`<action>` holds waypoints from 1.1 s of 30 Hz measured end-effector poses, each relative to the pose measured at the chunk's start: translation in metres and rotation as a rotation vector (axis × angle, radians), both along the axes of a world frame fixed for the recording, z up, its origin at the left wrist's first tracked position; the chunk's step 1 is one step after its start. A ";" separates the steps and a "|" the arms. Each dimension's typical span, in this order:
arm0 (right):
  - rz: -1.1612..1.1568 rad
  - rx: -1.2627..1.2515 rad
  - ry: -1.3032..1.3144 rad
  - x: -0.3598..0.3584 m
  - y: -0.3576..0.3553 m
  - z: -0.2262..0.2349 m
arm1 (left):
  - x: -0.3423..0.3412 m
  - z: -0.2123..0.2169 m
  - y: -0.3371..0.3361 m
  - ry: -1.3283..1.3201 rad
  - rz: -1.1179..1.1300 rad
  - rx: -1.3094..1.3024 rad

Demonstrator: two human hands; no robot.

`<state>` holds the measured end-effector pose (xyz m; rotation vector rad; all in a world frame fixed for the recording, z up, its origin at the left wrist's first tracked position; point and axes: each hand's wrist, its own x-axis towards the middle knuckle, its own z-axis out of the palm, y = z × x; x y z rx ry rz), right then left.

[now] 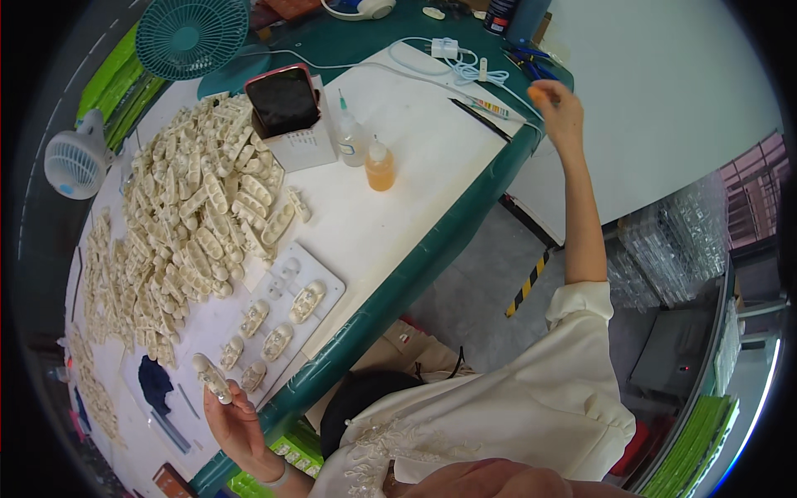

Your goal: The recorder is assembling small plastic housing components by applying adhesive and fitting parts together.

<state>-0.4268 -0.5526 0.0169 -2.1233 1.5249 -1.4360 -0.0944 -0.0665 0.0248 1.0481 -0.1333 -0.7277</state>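
At left, a heap of cream pieces [178,220] covers the table. Nearer, the left hand [237,427] pinches one cream moulded piece [212,380] between thumb and fingers, beside the white plate [317,264]; a light, steady grip by its edges would suit. Farther right stands the amber bottle [379,170], best given room. At far right, the right hand [560,116] is half-curled, an orange thing [538,96] at its fingertips; whether gripped, I cannot tell.

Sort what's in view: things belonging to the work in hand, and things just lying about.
Likely in the work:
cream piece in the left hand
white tray of similar pieces
heap of cream pieces
perhaps the orange bottle

Seemingly just lying about:
phone
green fan
white fan
white charger
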 end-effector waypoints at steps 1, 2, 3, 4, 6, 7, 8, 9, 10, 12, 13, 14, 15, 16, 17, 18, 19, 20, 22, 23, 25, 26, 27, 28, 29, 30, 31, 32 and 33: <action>0.107 0.064 0.079 0.001 0.003 -0.007 | 0.002 0.000 0.000 0.031 0.015 -0.030; 0.154 0.144 0.118 0.005 0.009 -0.014 | 0.003 -0.002 0.000 0.031 0.011 -0.029; 0.152 0.145 0.116 0.010 0.013 -0.020 | 0.004 -0.003 -0.002 0.030 -0.001 -0.024; 0.154 0.158 0.180 0.016 0.016 -0.026 | 0.004 -0.004 -0.003 0.028 -0.011 -0.020; 0.149 0.168 0.243 0.024 0.021 -0.036 | 0.005 -0.005 -0.005 0.027 -0.035 -0.041; 0.095 0.128 0.279 0.026 0.022 -0.040 | 0.005 -0.005 -0.005 0.027 -0.054 -0.062; 0.048 0.087 0.312 0.030 0.023 -0.043 | 0.005 -0.004 -0.005 0.021 -0.051 -0.064; 0.051 0.083 0.307 0.032 0.026 -0.045 | 0.004 -0.003 -0.004 0.016 -0.064 -0.075; 0.075 0.129 0.259 0.034 0.030 -0.046 | 0.004 -0.002 -0.005 0.011 -0.077 -0.087; 0.106 0.177 0.211 0.035 0.031 -0.046 | 0.004 0.000 -0.002 0.018 -0.066 -0.086; 0.127 0.168 0.217 0.033 0.028 -0.045 | 0.004 0.000 -0.002 0.028 -0.060 -0.086; 0.147 0.163 0.225 0.031 0.027 -0.045 | 0.004 0.000 -0.002 0.029 -0.059 -0.084; 0.147 0.164 0.225 0.031 0.023 -0.045 | 0.005 -0.001 -0.002 0.043 -0.022 -0.068; 0.094 0.151 0.238 0.032 0.018 -0.045 | 0.005 -0.001 -0.002 0.057 0.015 -0.054; 0.044 0.137 0.250 0.033 0.013 -0.044 | 0.005 -0.002 -0.002 0.057 0.017 -0.055; 0.045 0.135 0.250 0.034 0.010 -0.044 | 0.005 -0.002 -0.003 0.048 -0.018 -0.056; 0.007 0.194 0.275 0.034 0.008 -0.043 | 0.005 -0.002 -0.005 0.038 -0.055 -0.057; -0.020 0.253 0.300 0.038 0.006 -0.042 | 0.005 -0.003 -0.004 0.037 -0.044 -0.058; -0.009 0.288 0.357 0.036 -0.001 -0.041 | 0.006 -0.006 -0.006 -0.014 -0.107 -0.077; 0.010 0.327 0.420 0.041 -0.004 -0.043 | 0.006 -0.007 -0.003 -0.012 -0.080 -0.067; 0.076 0.331 0.543 0.039 -0.019 -0.048 | 0.005 -0.009 -0.001 0.015 -0.131 -0.100; 0.139 0.325 0.613 0.040 -0.028 -0.053 | 0.000 -0.015 0.003 0.043 0.045 -0.070; 0.139 0.288 0.669 0.035 -0.034 -0.057 | -0.005 -0.015 -0.001 0.036 0.037 -0.081; 0.173 0.242 0.728 0.041 -0.038 -0.060 | -0.009 -0.013 -0.001 0.028 0.063 -0.086; 0.208 0.186 0.736 0.037 -0.045 -0.066 | -0.012 -0.006 -0.001 0.005 -0.074 -0.118; 0.197 0.086 0.712 0.026 -0.054 -0.072 | -0.022 0.005 -0.012 0.003 0.000 -0.036; 0.153 0.139 0.771 0.004 -0.072 -0.075 | -0.022 0.010 -0.015 0.031 -0.018 0.019; 0.254 -0.005 0.569 -0.006 -0.067 -0.069 | -0.018 0.012 -0.015 0.044 -0.104 -0.044; 0.219 0.056 0.603 -0.022 -0.071 -0.062 | -0.017 0.017 -0.018 0.093 -0.129 -0.052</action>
